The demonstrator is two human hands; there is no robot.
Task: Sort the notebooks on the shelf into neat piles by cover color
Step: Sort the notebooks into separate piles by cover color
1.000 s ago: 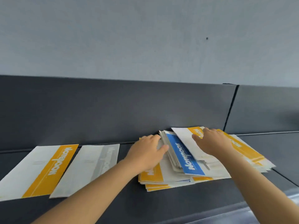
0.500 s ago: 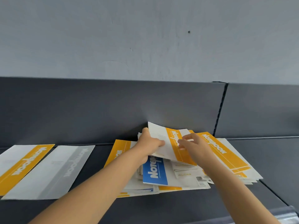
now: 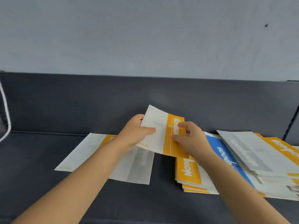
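Dark shelf (image 3: 40,159) below a pale wall. Left hand (image 3: 134,135) grips the raised orange notebook (image 3: 158,126) by its white edge; right hand (image 3: 191,139) pinches its orange band. Target flat orange notebook (image 3: 87,149) lies lower-left, under the left forearm, nearer the left hand.

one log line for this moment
left hand: grips orange notebook | right hand: pinches same notebook | notebook: held above shelf | unsorted pile: right

A pale grey wall (image 3: 145,38) with a dark speck (image 3: 266,25); a white cord (image 3: 8,117) at far left
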